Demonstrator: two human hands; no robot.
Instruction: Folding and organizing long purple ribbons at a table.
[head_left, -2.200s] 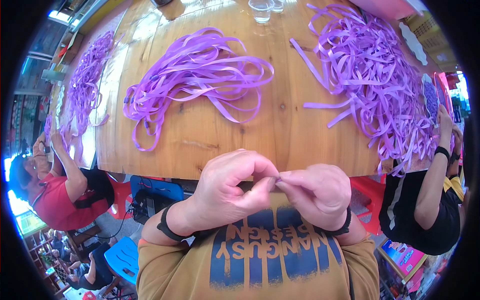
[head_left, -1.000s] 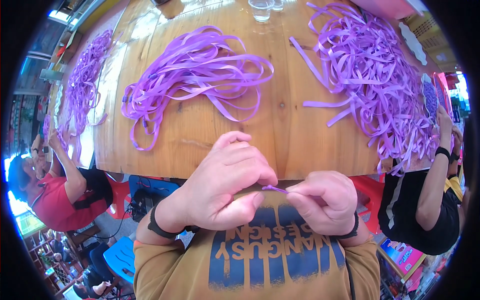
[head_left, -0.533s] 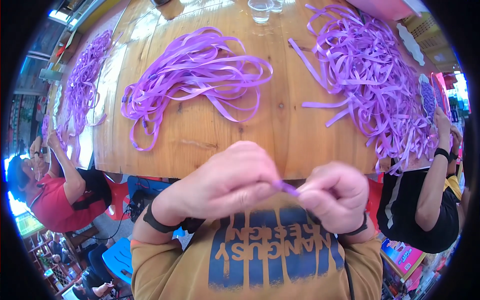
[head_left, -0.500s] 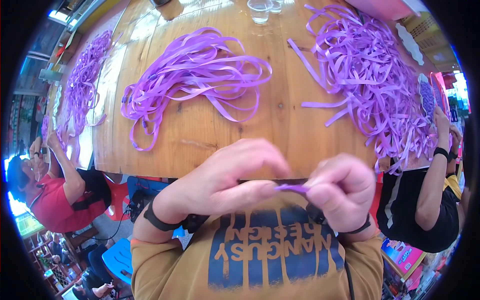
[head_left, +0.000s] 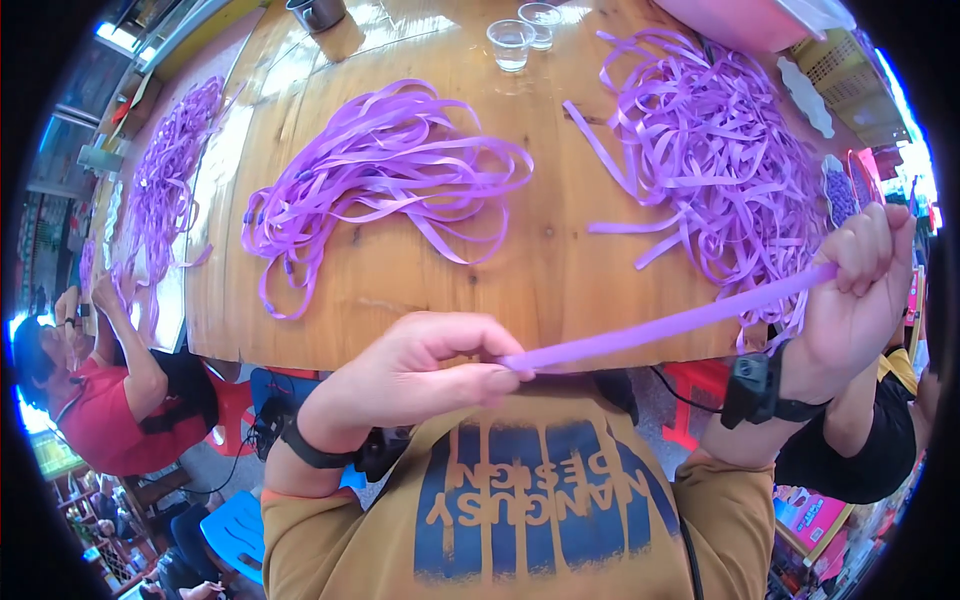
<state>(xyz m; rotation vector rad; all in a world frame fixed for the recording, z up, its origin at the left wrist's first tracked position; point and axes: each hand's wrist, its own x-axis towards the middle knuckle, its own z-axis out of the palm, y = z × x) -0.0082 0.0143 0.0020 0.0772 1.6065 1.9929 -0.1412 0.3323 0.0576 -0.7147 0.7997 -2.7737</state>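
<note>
A purple ribbon [head_left: 670,325] stretches straight between my two hands, above the table's front edge. My left hand [head_left: 430,365] pinches its one end between thumb and forefinger, in front of my chest. Raised at the right, my right hand [head_left: 860,260] is closed around the other end. Beyond my left hand, a bundle of looped purple ribbons [head_left: 380,170] lies on the wooden table [head_left: 560,270], with small dark beads or fasteners on some loops. To the right is a large tangled heap of purple ribbons [head_left: 710,150], near my right hand.
Two clear plastic cups [head_left: 511,45] and a metal mug [head_left: 316,14] stand at the back. A pink basin [head_left: 730,22] is at the far right, by a tray of purple beads [head_left: 838,190]. Another ribbon pile [head_left: 170,180] lies left. People sit on both sides.
My right hand has swung out to the right and up, drawing the ribbon out long and straight. The left hand has stayed near its place and closed its pinch.
</note>
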